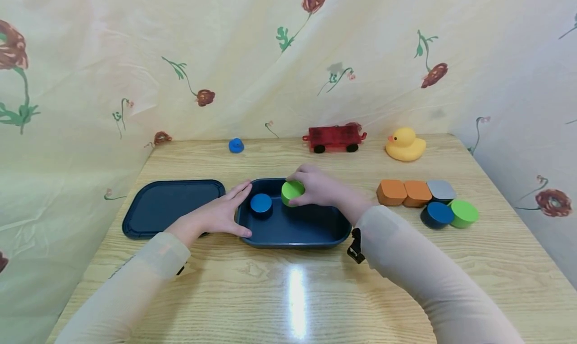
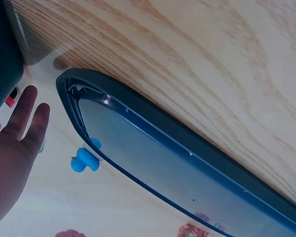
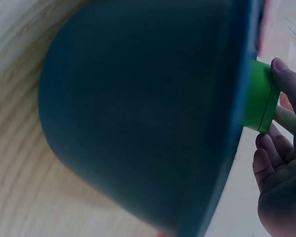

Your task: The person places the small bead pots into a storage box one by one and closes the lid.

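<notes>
Cream cloth with red-brown flowers [image 1: 252, 58] backs a pale wood-grain desk [image 1: 252, 294]. From the head view, a dark navy box with rounded corners [image 1: 311, 229] sits open near the middle. The right hand [image 1: 317, 188] pinches a bright green round block [image 1: 292, 190] over its far part. The left hand [image 1: 221, 214], fingers straight and spread, grasps nothing and touches the box's left end. A blue round block [image 1: 261, 203] stands inside, toward the left. Left of the box lies a flat dark navy lid [image 1: 173, 206]; well to the right, two rounded orange blocks [image 1: 392, 192] head a cluster.

In the left wrist view, the left hand's fingers extend between box and lid.

In the right wrist view, thumb and fingertips hold the green block, partly hidden behind the box's rim.
</notes>
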A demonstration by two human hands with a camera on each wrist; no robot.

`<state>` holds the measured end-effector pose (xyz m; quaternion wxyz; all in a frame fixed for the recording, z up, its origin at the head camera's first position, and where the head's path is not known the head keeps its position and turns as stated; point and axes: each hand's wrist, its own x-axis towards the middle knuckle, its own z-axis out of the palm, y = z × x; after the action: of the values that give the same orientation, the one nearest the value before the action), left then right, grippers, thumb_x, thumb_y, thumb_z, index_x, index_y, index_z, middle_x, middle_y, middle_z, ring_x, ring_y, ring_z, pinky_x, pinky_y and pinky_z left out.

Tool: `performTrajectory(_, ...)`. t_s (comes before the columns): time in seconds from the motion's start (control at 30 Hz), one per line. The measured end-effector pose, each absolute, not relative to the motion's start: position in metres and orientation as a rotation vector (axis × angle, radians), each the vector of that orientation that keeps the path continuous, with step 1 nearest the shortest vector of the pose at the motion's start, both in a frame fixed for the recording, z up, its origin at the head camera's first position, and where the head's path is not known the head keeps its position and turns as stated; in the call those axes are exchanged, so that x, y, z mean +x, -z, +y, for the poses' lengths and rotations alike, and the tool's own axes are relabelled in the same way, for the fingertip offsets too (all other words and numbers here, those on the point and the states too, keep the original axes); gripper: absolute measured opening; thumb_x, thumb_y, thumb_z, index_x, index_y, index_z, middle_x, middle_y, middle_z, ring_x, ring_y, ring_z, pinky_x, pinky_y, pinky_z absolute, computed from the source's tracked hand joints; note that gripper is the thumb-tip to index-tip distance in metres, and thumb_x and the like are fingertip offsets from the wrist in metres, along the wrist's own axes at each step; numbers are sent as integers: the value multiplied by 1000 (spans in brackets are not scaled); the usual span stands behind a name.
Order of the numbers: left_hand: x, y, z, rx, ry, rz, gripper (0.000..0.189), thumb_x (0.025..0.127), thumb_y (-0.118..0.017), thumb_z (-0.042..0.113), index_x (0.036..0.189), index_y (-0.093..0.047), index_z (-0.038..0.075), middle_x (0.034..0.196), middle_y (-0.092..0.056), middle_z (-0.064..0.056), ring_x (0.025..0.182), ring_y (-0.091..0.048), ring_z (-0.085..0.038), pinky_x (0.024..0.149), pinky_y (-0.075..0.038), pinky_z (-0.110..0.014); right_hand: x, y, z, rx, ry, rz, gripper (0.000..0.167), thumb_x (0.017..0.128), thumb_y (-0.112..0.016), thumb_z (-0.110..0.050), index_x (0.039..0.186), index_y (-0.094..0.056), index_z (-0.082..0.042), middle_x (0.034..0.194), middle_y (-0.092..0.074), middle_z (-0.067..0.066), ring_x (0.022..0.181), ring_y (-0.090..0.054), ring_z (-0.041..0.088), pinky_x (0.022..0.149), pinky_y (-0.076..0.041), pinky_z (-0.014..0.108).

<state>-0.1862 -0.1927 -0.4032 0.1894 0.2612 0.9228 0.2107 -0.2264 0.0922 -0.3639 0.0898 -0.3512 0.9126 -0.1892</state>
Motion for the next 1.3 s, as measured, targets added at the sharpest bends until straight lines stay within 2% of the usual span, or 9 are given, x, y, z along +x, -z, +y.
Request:
performTrajectory(0.43, -187, 403, -192, 733, -589, 2596, 115, 73, -72, 57, 152, 3, 20, 156, 9, 4, 141, -11, -27, 107, -24, -49, -224, 384, 71, -971, 476, 2706, 59, 78, -74, -40, 126, -59, -9, 113, -50, 9, 94, -47, 20, 77, -44, 31)
performTrajectory(1.3, -186, 404, -193, 723, -595, 2584, 115, 73, -71, 58, 152, 4, 21, 156, 12, 8, 141, -11, -28, 106, -24, -51, -222, 401, 59, -955, 379, 2756, 60, 79, -73, -42, 127, -58, -10, 117, -52, 9, 100, -45, 21, 84, -44, 33)
